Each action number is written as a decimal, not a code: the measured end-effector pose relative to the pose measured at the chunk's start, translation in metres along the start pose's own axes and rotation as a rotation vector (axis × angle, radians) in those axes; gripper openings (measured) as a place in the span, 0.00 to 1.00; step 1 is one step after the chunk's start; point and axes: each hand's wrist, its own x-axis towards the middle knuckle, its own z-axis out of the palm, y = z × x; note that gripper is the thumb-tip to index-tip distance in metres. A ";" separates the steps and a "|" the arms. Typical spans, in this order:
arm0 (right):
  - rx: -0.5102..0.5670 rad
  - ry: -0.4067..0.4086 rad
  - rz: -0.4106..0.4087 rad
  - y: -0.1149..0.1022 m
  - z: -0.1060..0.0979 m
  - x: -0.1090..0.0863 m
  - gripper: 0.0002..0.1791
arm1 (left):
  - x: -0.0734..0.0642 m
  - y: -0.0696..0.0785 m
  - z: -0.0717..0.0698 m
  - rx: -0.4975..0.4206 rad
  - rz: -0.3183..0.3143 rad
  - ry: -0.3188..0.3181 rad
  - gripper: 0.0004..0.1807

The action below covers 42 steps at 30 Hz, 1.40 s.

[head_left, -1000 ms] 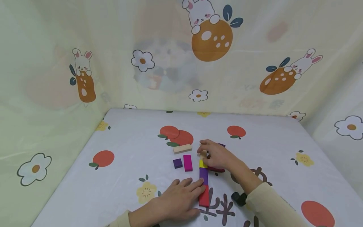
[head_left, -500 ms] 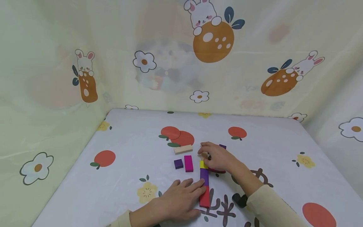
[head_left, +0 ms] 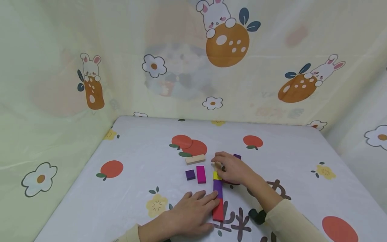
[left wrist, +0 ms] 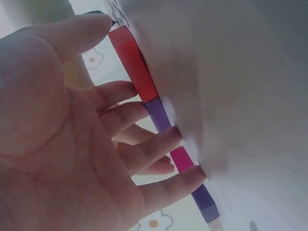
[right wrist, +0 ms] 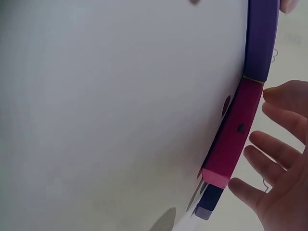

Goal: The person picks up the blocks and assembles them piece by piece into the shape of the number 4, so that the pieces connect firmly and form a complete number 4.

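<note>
A straight row on the table has a red block nearest, then a purple block, a yellow block and a plain wooden block. My left hand lies left of the row, its extended fingertips touching the red and purple blocks. At the far end, my right hand holds the wooden block between thumb and fingers, partly hiding it. Beside those fingers, the right wrist view has a crimson block with a small black mark, end to end with the purple block.
Left of the row lie a magenta block, a small dark purple block and a loose wooden block. Another dark purple block peeks out behind the right hand. A patterned curtain rises behind the table.
Both hands stay nearly still at the row. The right hand and forearm shift very slightly; the blocks keep their places.
</note>
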 end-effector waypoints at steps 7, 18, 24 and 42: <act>-0.022 0.023 -0.029 0.000 -0.003 -0.010 0.24 | 0.000 0.000 0.000 0.023 0.006 0.021 0.39; -0.072 0.012 -0.003 -0.003 -0.006 -0.026 0.28 | 0.000 0.000 0.000 0.004 -0.009 0.006 0.41; -0.095 -0.007 -0.052 -0.002 -0.007 -0.037 0.30 | 0.001 -0.001 0.001 -0.001 -0.003 0.007 0.41; -0.094 -0.010 -0.147 -0.007 0.001 -0.049 0.24 | -0.001 0.000 0.000 0.005 -0.015 0.003 0.41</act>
